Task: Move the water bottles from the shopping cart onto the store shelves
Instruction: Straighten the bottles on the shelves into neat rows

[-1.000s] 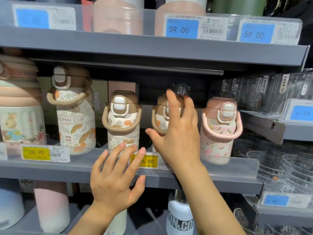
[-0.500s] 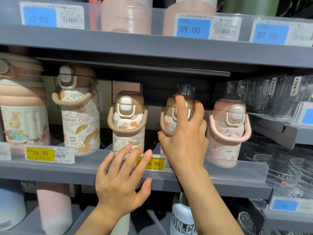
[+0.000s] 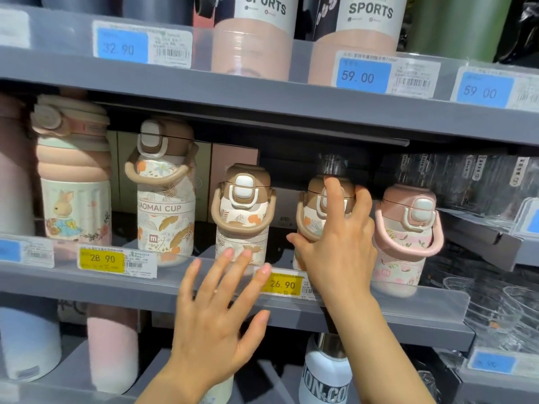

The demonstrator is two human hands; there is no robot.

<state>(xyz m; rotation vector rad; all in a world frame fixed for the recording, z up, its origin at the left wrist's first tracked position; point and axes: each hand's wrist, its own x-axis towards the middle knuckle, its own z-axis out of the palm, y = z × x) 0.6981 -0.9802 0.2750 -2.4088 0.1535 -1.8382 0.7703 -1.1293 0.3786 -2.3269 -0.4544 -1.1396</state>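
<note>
Head view. Grey store shelving, three tiers visible, each with a clear plastic lip along the front edge carrying price tags. Middle shelf [image 3: 87, 282]: yellow tag 28.90 [image 3: 100, 259] at left, yellow tag 26.90 [image 3: 281, 284] at centre, partly covered by the fingers of the left hand.

On the middle shelf, left to right: a wide pink ribbed bottle with a rabbit print [image 3: 74, 182]; a tall leaf-print bottle marked "AOMAI CUP" [image 3: 164, 199]; a shorter leaf-print bottle with brown cap and brown loop handle [image 3: 242, 211]; the gripped bottle [image 3: 313, 220], same leaf print, upright on the shelf; a pink floral bottle with pink handle [image 3: 407, 237] just beside it. Boxes stand behind the row.

Right hand [image 3: 339, 243]: fingers curled over the brown cap and thumb at the side of the gripped bottle. Left hand [image 3: 215, 316]: fingers spread and straight, holding nothing, raised in front of the shelf lip below the shorter leaf-print bottle; cannot tell whether it touches the lip.

Top shelf [image 3: 262, 100]: two pink "SPORTS" bottles, blue tags 32.90 and 59.00. Bottom tier: pastel bottles, a white bottle with black lettering. Far right: clear glassware, blurred.
</note>
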